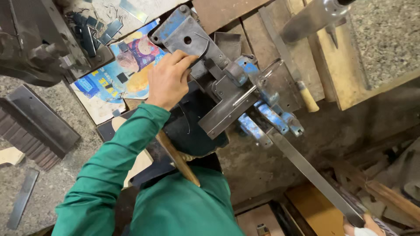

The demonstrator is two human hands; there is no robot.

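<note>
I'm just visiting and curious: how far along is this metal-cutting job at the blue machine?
Small cut strips lie at the bench's top left, so some cutting looks done. Now the left hand presses a thin piece on the blue lever shear, and the right hand grips its long handle. How much remains cannot be told.

The left hand [168, 81] rests on the plate [186, 41] of the bench tool [236, 91]; a printed sheet [120, 72] lies left of it; the lever [315, 177] runs right to the right hand [363, 226]; a stick [177, 159] lies below the tool.
</note>
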